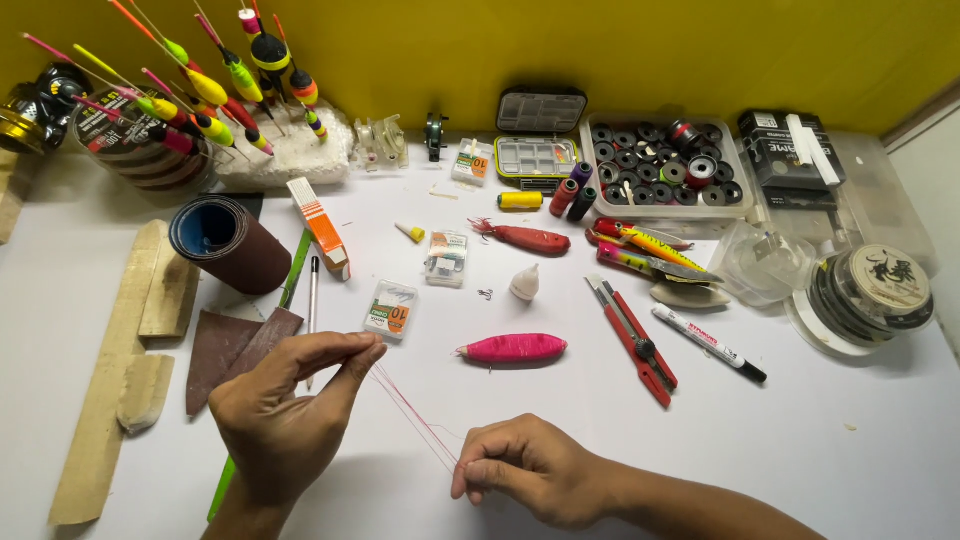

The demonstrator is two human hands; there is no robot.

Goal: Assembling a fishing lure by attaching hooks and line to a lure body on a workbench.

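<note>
My left hand is low at the left, thumb and fingers pinched on one end of a thin pink thread. My right hand is low in the middle, fingers closed on the thread's other end. The thread runs taut and slanted between both hands above the white table. A pink thread-wrapped lure body lies just beyond the hands. A small hook packet sits near my left fingertips.
A red utility knife and a marker lie right of centre. Sandpaper roll, wood strips, floats, a bobbin tray, line spools, painted lures and a tackle box stand behind.
</note>
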